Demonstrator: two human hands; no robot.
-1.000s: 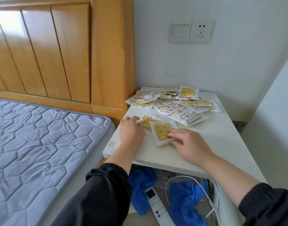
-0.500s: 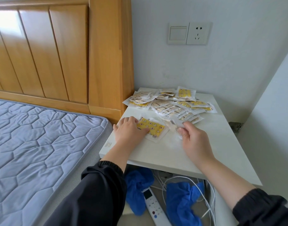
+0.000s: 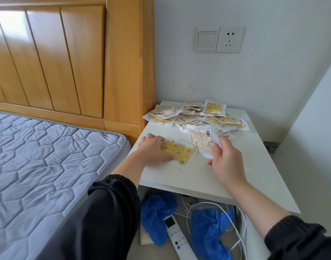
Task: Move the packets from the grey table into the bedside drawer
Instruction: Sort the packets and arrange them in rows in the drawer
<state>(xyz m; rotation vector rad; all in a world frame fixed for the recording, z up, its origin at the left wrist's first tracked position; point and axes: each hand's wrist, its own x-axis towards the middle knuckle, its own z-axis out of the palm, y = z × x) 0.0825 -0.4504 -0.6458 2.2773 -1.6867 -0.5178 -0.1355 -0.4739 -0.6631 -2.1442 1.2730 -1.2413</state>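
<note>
A heap of several clear packets [image 3: 196, 117] with yellow printed inserts lies at the back of the pale table top [image 3: 241, 166]. One yellow packet [image 3: 178, 152] lies flat near the table's left front, and my left hand [image 3: 153, 150] rests on its left end, thumb along its near edge. My right hand [image 3: 223, 159] pinches a packet [image 3: 200, 140] by its lower corner and holds it lifted off the table, its printed back facing me. Below the table's front edge the drawer [image 3: 242, 225] stands pulled open.
Inside the open drawer lie blue cloth bundles [image 3: 208, 230], a white remote [image 3: 177, 235] and white cables [image 3: 236, 233]. A wooden headboard [image 3: 123, 72] and a grey quilted mattress [image 3: 48, 166] border the table on the left. A wall stands close behind and to the right.
My right hand has lifted a packet from the heap's near edge and raised it off the table. My left hand stays on the yellow packet, which lies a little flatter and turned.
</note>
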